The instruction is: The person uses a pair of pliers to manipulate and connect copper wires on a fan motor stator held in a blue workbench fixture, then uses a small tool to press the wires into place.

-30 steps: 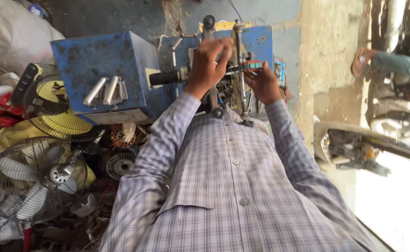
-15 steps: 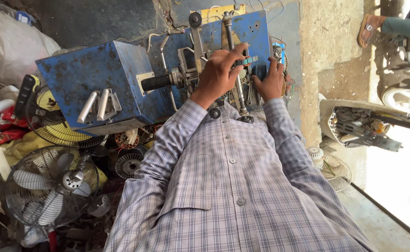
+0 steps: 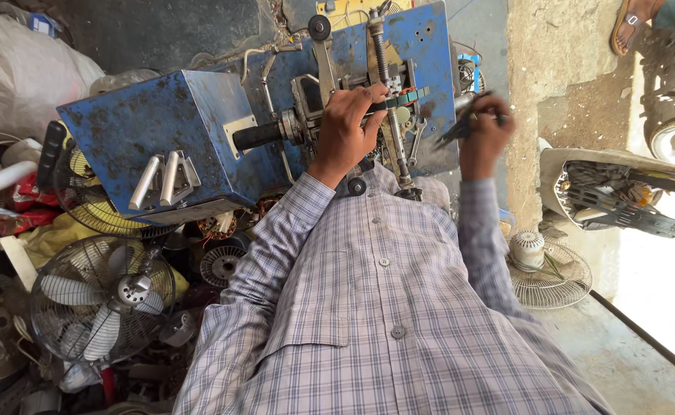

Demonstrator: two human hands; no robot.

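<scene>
Cluttered workshop floor fills the left of the view: a metal fan point(image 3: 101, 307) with a wire guard lies near, beside loose fan guards, small motor parts and yellow scraps, and a white sack point(image 3: 22, 69) sits at the far left. Rough concrete ground point(image 3: 560, 100) runs along the right, where a detached round fan grille point(image 3: 548, 273) lies near a bright doorway, and another person's sandalled foot point(image 3: 633, 23) shows at the far right.

At the centre stands a worn blue metal machine point(image 3: 160, 131), its box-shaped body on the left and an upright blue plate with rods, a threaded shaft and a black handle on the right. The left hand point(image 3: 349, 123) is curled over the mechanism at the middle of the plate, fingers pressed around a part by the threaded shaft. The right hand point(image 3: 485, 134) is raised just right of the plate, closed around dark pliers point(image 3: 460, 127) whose tips point toward the machine. A checked shirt sleeve covers each forearm.
</scene>
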